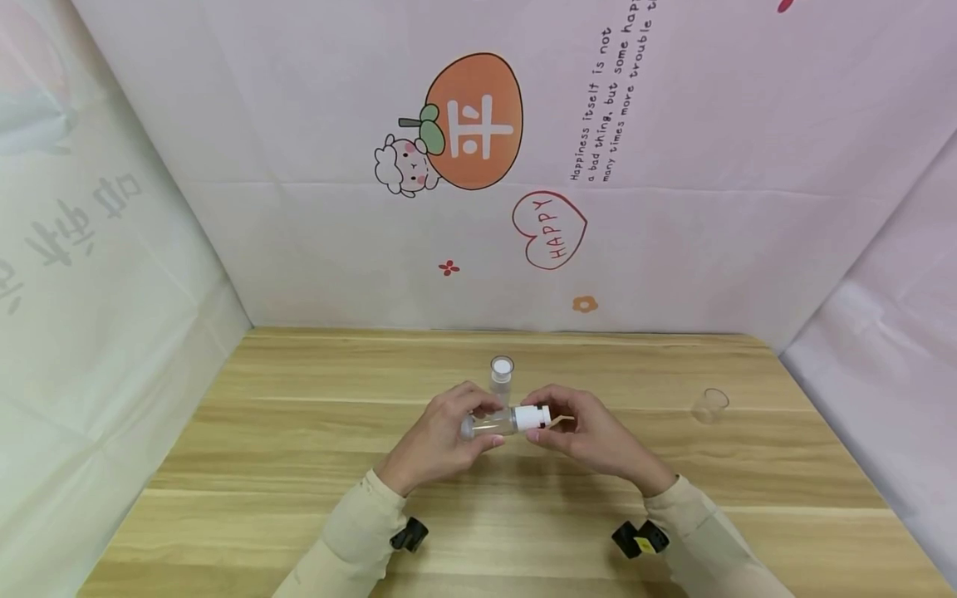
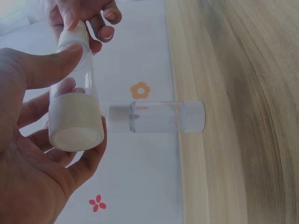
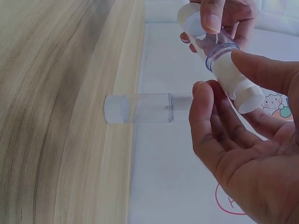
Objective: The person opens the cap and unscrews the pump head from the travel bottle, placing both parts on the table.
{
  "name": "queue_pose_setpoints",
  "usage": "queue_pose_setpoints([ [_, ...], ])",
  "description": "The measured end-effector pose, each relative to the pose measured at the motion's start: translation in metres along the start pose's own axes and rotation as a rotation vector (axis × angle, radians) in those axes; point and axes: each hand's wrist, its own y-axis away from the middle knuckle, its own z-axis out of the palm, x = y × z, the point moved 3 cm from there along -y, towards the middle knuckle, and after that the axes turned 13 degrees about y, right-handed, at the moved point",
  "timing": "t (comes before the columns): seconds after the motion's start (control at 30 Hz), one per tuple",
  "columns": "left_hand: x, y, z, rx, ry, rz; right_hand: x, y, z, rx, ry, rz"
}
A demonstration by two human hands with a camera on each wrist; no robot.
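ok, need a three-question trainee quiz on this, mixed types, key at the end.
1. Multiple choice: which part of the held bottle is the right hand at?
A) the white base
B) the white top
C) no part, it is well clear of the bottle

2. True or false: the second bottle stands upright on the table.

3. Fill in: in the head view, the clear cap sits to the ____ of the second bottle.

Key: 1. B; 2. true; 3. right
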Motion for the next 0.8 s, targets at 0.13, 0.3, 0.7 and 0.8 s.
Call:
queue_pose_setpoints([
  [0.13,0.0003,-0.0005,-0.0003,-0.001,-0.004,-0.002,-0.0020,0.0001,-0.0004,0.009,-0.020,-0.015],
  [0.3,0.0005,-0.0005,-0.0001,0.000,-0.018,0.002,-0.0051,0.0010,-0.0006,0.010,-0.055,-0.019],
  [0.7,-0.0001,-0.0003,-0.0009,0.005,-0.023,0.008,-0.0069,0.0003,0.0012,0.040,-0.142,-0.017],
  [0.8,-0.0002,0.0000,-0.0008,0.003,-0.019,0.010,-0.0074,0.0002,0.0015,0.065,-0.148,-0.027],
])
